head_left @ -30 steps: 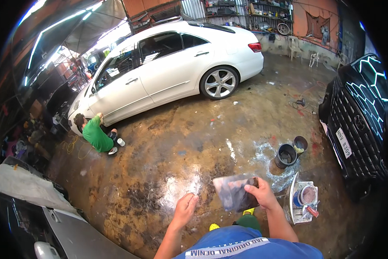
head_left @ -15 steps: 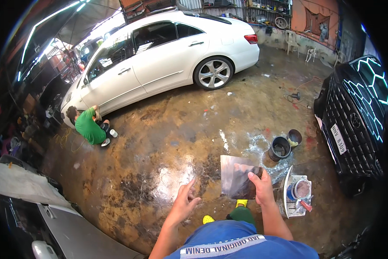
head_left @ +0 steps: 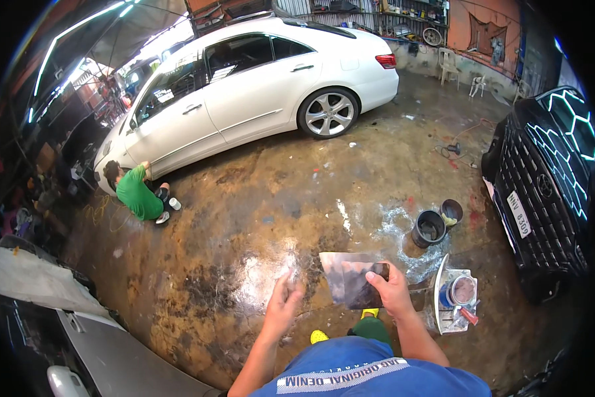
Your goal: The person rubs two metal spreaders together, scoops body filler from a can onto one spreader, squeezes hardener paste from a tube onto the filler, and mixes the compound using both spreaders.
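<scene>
The wearer's two hands (head_left: 284,302); two dark buckets (head_left: 419,237); two yellow shoes (head_left: 319,336); one crouching person (head_left: 140,196); one white car (head_left: 244,102); one black vehicle (head_left: 539,182); one blue-sided container (head_left: 446,295)

This is a car repair workshop: a white sedan (head_left: 251,109) stands at eleven o'clock, a person in green (head_left: 138,193) crouching beside it at nine, a black car (head_left: 552,198) at three, cluttered wall shelves (head_left: 413,28) at one, and a corded tool (head_left: 454,149) at two on stained concrete floor (head_left: 244,198).
</scene>
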Demonstrator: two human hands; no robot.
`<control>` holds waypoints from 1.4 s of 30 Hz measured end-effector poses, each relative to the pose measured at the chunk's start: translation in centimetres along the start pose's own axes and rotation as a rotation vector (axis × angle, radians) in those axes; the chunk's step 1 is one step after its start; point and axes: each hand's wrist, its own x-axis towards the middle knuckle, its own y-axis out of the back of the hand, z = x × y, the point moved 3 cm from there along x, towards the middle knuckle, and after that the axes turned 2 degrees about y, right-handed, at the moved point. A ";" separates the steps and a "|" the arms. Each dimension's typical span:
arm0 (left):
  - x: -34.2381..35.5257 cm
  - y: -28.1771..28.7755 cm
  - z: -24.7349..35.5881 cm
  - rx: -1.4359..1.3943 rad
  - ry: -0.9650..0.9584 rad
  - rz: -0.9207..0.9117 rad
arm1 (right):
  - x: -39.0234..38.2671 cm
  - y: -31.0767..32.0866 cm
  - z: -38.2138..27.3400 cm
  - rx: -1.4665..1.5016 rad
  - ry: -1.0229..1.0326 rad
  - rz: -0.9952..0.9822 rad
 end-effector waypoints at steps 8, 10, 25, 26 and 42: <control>-1.1 -2.6 -1.2 -0.112 0.083 -0.379 | -1.4 -1.5 -1.8 -0.147 -0.114 -0.235; -1.3 -3.1 1.0 0.156 0.196 -0.367 | -1.5 -1.5 -2.2 -0.227 -0.183 -0.347; 2.6 3.9 -3.8 -0.116 0.025 0.136 | -1.3 2.2 -1.5 -0.236 -0.209 -0.204; 3.4 4.4 -6.7 -0.016 0.062 0.133 | -1.2 2.6 -1.2 -0.165 -0.162 -0.108; -11.0 3.1 -26.0 -0.054 1.106 -0.720 | -0.1 1.8 0.7 0.520 -0.140 0.434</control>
